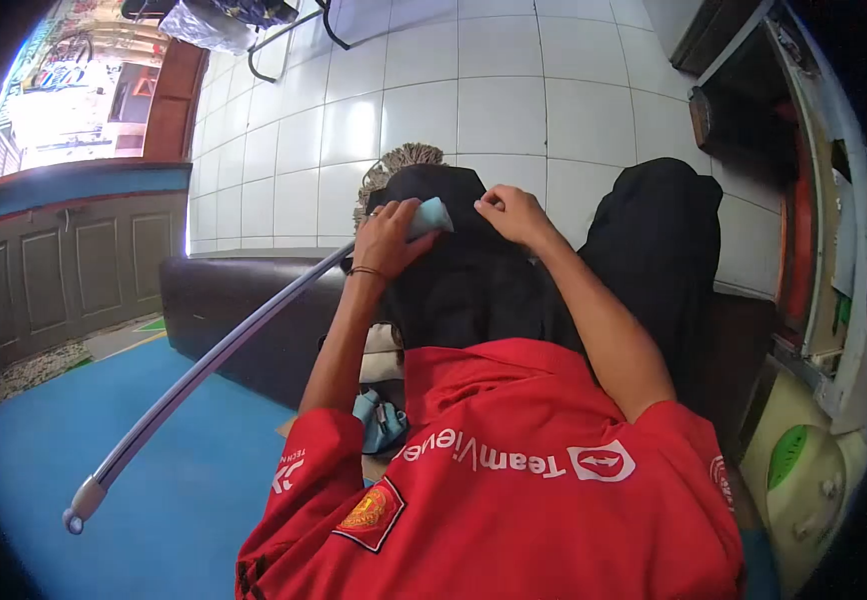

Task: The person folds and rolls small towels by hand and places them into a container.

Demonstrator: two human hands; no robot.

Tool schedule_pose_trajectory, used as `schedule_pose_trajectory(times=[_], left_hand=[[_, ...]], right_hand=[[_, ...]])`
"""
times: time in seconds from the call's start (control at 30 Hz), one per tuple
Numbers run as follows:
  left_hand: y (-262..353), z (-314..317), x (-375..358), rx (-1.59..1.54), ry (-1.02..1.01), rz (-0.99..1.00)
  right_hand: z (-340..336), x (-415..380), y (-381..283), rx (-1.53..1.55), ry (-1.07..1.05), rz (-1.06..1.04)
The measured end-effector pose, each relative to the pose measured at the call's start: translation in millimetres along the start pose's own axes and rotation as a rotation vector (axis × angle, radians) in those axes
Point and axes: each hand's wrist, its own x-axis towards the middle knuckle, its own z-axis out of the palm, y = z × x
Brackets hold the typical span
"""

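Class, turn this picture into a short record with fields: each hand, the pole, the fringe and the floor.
Left hand: holds the pole at its light blue end
Right hand: fingers curled, apart from the pole; anything held is too small to tell
Pole: slants, ringed end toward lower left
Fringe: beige, partly hidden behind black trousers
Floor: white tiles

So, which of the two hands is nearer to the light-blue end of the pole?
Left. The left hand holds the light-blue end; the right hand is apart from it, to its right.
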Motion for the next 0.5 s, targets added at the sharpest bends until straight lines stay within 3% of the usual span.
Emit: schedule_pose_trajectory(times=[0.07,0.13,0.17,0.23,0.3,0.33,0.43,0.5], left_hand=[[-13,11,7,-0.034,0.053,-0.025],[-36,15,10,-0.162,0.125,-0.243],[-51,20,11,-0.377,0.33,-0.19],[-66,5,12,-0.871,0.403,-0.497],[-44,-27,5,-1.429,0.535,-0.639],[-49,-30,5,-1.732,0.544,-0.598],[-28,-16,6,-1.829,0.623,-0.556],[9,11,12,-1.782,0.512,-0.644]], right_hand=[[3,1,3,-0.05,-0.039,0.023],[9,3,9,-0.066,-0.022,0.015],[10,3,13,-0.081,-0.007,0.013],[7,4,15,-0.083,0.022,0.009],[7,3,11,-0.083,0.027,-0.003],[4,3,6,-0.048,0.032,-0.006],[4,6,-6,-0.021,0.041,-0.009],[4,8,-10,0.11,0.025,0.024]])
